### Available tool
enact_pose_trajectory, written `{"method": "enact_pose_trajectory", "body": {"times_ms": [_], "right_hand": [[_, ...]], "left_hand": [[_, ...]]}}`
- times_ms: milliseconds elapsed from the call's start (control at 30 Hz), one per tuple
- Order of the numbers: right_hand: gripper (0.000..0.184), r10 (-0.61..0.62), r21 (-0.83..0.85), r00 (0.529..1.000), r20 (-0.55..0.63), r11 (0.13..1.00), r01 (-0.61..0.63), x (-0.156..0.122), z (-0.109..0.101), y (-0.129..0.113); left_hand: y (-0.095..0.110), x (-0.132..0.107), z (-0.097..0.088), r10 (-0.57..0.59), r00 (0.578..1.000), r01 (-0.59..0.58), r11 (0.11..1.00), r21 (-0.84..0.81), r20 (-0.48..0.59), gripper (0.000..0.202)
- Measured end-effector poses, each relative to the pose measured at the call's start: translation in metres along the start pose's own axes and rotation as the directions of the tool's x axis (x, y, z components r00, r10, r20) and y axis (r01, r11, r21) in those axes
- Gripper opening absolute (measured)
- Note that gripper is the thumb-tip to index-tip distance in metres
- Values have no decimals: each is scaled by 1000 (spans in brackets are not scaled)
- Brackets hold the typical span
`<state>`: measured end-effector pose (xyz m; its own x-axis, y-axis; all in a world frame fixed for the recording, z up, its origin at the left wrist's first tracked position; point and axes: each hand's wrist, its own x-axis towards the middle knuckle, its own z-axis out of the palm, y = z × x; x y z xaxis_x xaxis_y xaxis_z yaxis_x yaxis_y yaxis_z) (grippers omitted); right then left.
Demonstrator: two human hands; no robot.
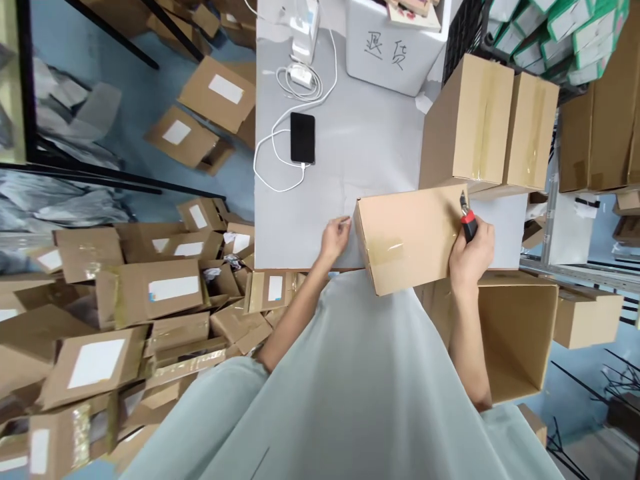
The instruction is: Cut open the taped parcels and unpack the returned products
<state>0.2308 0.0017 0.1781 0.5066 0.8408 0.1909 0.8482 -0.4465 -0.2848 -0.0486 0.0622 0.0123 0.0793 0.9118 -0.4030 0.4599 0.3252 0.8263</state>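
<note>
Taped carton (415, 230) hid its contents, right hand (472, 253) gripped a cutter (468, 223), and whether the half-curled left hand (335, 240) held anything was unclear.

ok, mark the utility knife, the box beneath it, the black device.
Utility knife (467, 217): head view, on its red collar.
Box (414, 235): head view, middle of its upward face.
Black device (303, 138): head view, middle of its face.
</note>
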Motion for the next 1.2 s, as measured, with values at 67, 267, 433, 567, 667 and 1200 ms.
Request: {"method": "enact_pose_trajectory", "body": {"times_ms": [67,267,433,567,667,1200], "right_hand": [[43,0,-7,1000,-23,1000,0,1,0,3],[45,3,-75,994,-112,997,-12,-5,-29,-8],[49,105,107,987,121,987,-118,-57,-76,-51],[47,1,283,904,427,950,-134,-102,-95,-88],[45,-86,313,840,535,944,-102,-118,-95,-110],[48,-250,87,883,396,968,235,-136,-91,-140]], "left_hand": [[19,-5,-22,60,997,-64,994,-84,-55,44],[95,-24,-68,457,889,-441,845,-302,-22,46],[108,-25,-79,458,886,-411,847,-337,71,46],[101,-22,-81,441,890,-365,843,-395,117,53],[98,-21,-83,460,877,-362,820,-444,135,56],[97,-20,-92,494,851,-357,792,-495,176,54]]}}
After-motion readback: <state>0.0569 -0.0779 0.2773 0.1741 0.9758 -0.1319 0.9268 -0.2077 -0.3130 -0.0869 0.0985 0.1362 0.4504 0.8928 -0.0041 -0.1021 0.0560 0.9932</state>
